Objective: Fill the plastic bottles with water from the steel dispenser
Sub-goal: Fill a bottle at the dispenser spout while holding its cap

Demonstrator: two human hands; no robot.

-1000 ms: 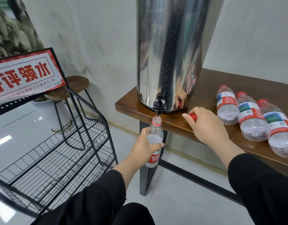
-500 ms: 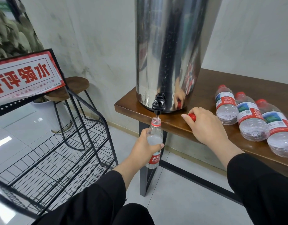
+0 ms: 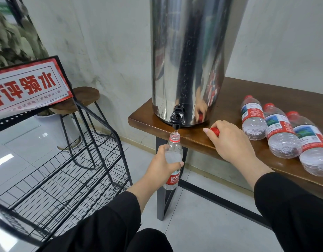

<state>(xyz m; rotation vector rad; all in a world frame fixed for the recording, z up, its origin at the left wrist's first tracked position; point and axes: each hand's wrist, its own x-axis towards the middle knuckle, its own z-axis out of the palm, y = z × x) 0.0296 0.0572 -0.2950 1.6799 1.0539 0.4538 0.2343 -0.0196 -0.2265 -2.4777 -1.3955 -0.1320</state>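
A tall steel dispenser (image 3: 189,51) stands on the left end of a brown wooden table (image 3: 235,95), its black tap (image 3: 177,116) over the edge. My left hand (image 3: 161,165) grips an uncapped plastic bottle (image 3: 173,155) upright just below the tap, and a thin stream of water runs into its mouth. The bottle looks filled to about its shoulder. My right hand (image 3: 229,140) rests on the table and holds a red cap (image 3: 215,131) in its curled fingers.
Three capped bottles (image 3: 282,135) with red labels lie side by side on the table at the right. A black wire rack (image 3: 66,170) with a red sign (image 3: 24,86) stands to the left, with a round stool (image 3: 80,99) behind it. The floor is tiled.
The bottle sits slightly lower under the tap than before, with a small gap at its mouth. Both hands have kept their places.
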